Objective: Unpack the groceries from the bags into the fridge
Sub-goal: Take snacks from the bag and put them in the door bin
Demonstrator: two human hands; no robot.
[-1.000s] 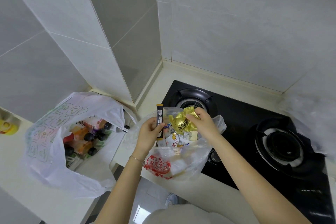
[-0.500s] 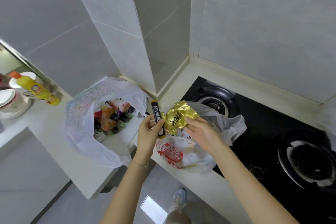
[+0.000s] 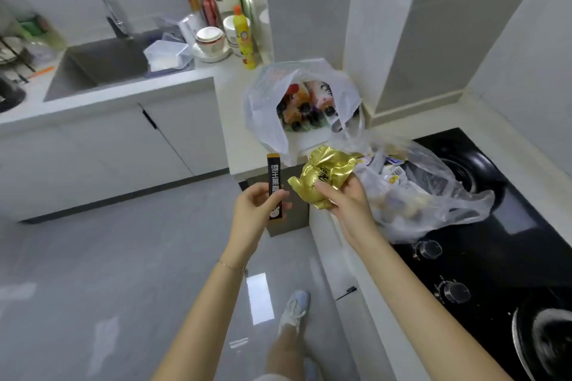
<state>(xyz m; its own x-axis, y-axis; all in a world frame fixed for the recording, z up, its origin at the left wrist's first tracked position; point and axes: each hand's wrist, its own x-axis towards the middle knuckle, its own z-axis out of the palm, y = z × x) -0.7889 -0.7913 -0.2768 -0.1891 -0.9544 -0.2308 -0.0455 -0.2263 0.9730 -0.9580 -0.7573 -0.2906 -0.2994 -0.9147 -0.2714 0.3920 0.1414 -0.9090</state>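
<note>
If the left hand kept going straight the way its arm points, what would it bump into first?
Probably the white bag of bottles on the counter, straight beyond the left hand and its black stick. Depth is hard to judge; the counter's edge may come first.

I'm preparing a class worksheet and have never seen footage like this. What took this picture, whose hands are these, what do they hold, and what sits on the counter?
There is no machine: a person wears a camera on the head, looking down at their own hands. The left hand holds a black stick packet; the right hand grips a gold foil packet. A clear bag lies partly on the black stove; a white bag of bottles sits on the counter.
</note>
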